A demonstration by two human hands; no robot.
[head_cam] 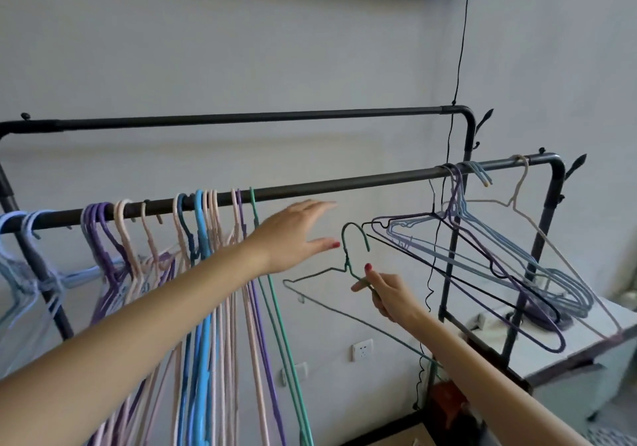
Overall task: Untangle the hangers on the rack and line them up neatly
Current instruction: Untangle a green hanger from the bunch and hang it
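Green wire hanger (348, 266) is off the rack, held in the air below the front rail (344, 185) and between the two hanger groups. Right hand (387, 295) pinches it at the shoulder just under the twisted neck, thumb and fingers curled round the wire; its hook points up and its long lower bar runs down to the right, behind the right forearm. Left hand (293, 235) is held flat with fingers straight and together, gripping nothing, just in front of and below the front rail, close to the left of the green hanger's hook; contact with the rail cannot be confirmed.

Left group (203, 238): many hangers in light blue, purple, pink, navy and bright blue plus two green ones, hooked side by side on the front rail, fairly parallel. Right group (482, 256): purple, pale blue, black and beige hangers near the rail's right end, splayed at crossed angles and interlocked. Rear rail (258, 118) is higher and carries none. Black cord (460, 49) hangs down the wall behind the rack. Wall socket (362, 349) sits low on the wall.
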